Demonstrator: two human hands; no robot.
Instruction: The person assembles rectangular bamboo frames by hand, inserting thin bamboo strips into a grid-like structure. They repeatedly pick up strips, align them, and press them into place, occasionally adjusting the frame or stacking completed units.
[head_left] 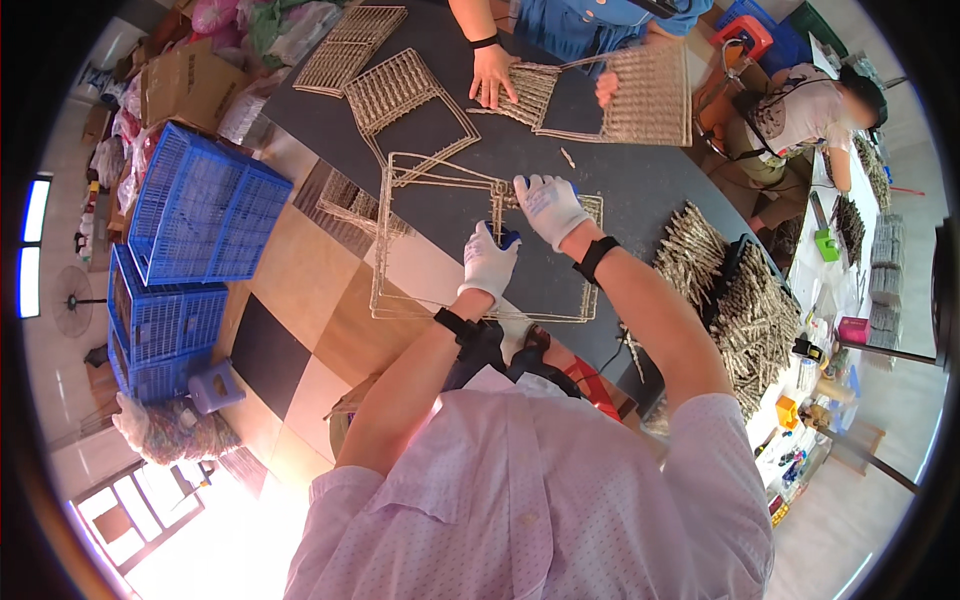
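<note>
A rectangular, tan-wrapped wire frame (381, 240) with a middle bar lies partly on the dark table and reaches past its near-left edge. My left hand (490, 262), in a white glove with blue on the palm side, is closed around the middle bar. Just beyond it to the right, my right hand (552, 210) wears a matching glove. Its fingers curl down over the frame's far side, close to the top of that bar. Whatever those fingertips pinch is hidden beneath them.
Across the table (430, 30), a person's hand (493, 78) rests on a partly woven panel (650, 95). More woven frames (400, 90) lie at the far left. Bundles of twisted strands (745, 330) are heaped at right. Blue crates (205, 205) stand left; another person (800, 120) bends at right.
</note>
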